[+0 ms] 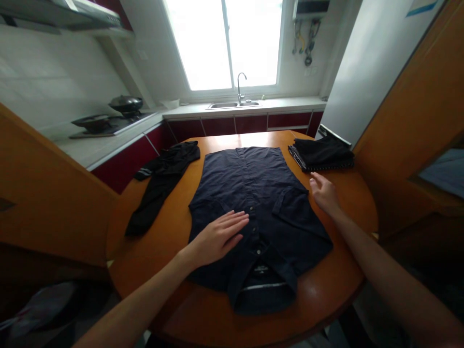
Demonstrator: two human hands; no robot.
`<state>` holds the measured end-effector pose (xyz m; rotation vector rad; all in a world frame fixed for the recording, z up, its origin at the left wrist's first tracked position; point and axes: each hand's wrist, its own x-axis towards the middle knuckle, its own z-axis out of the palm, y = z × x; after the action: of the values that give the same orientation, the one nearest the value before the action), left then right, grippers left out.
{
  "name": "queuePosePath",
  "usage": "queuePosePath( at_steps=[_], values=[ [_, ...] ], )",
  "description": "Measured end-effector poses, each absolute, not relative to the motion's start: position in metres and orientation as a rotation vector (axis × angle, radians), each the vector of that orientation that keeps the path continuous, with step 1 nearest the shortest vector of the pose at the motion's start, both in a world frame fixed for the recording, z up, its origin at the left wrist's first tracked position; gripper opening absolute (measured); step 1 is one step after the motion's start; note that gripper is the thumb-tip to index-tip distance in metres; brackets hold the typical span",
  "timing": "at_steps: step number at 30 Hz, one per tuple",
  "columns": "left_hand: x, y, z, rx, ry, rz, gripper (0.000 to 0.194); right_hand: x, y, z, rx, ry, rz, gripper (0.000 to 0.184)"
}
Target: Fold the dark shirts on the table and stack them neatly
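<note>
A dark navy button-up shirt [232,179] lies spread on the wooden table [174,299], its collar toward me and its hem toward the window. My left hand [217,237] is over the shirt's left front near the buttons, palm down with fingers stretched out. Whether it presses on the cloth or hovers, I cannot tell. Just off the shirt's right edge is my right hand [324,192], fingers extended and holding nothing. It is close to the folded black clothes [324,152] at the table's right side.
A black garment with striped trim [163,181] lies on the table's left side. Beyond the table run a counter with a sink [232,105] and a stove with a wok [125,104]. A fridge [351,72] stands at the right, and wooden panels flank both sides.
</note>
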<state>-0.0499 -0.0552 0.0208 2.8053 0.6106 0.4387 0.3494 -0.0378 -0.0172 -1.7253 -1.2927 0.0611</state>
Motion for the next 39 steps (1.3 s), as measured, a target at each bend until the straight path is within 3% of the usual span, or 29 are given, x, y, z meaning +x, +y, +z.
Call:
queuePosePath(
  at_steps=[4,8,12,16,26,32,35,39],
  values=[
    [-0.049,-0.089,0.035,2.688,0.487,0.324,0.052,0.322,-0.064,0.003,-1.544,-1.463,0.053,0.046],
    [-0.068,-0.114,0.032,2.600,0.453,0.206,0.070,0.286,-0.119,0.010,-1.183,-1.906,0.306,0.042],
    [-0.081,-0.137,0.018,2.622,0.533,0.103,0.101,0.267,-0.170,0.001,-0.923,-2.387,0.609,0.070],
    [-0.079,-0.148,0.006,2.700,0.626,0.077,0.112,0.262,-0.193,-0.009,-0.912,-2.548,0.693,0.098],
    [-0.072,-0.149,0.004,2.735,0.655,0.133,0.079,0.255,-0.193,-0.013,-1.012,-2.576,0.594,0.061],
    [-0.070,-0.142,0.018,2.412,0.784,0.307,0.046,0.252,-0.187,-0.001,-1.138,-2.349,0.721,0.030],
    [-0.065,-0.128,0.024,2.195,0.938,0.321,0.030,0.246,-0.179,0.007,-1.307,-2.156,0.842,0.022],
    [-0.056,-0.100,0.024,1.998,1.043,0.301,0.035,0.239,-0.159,0.012,-1.412,-1.937,0.960,0.024]
  ],
)
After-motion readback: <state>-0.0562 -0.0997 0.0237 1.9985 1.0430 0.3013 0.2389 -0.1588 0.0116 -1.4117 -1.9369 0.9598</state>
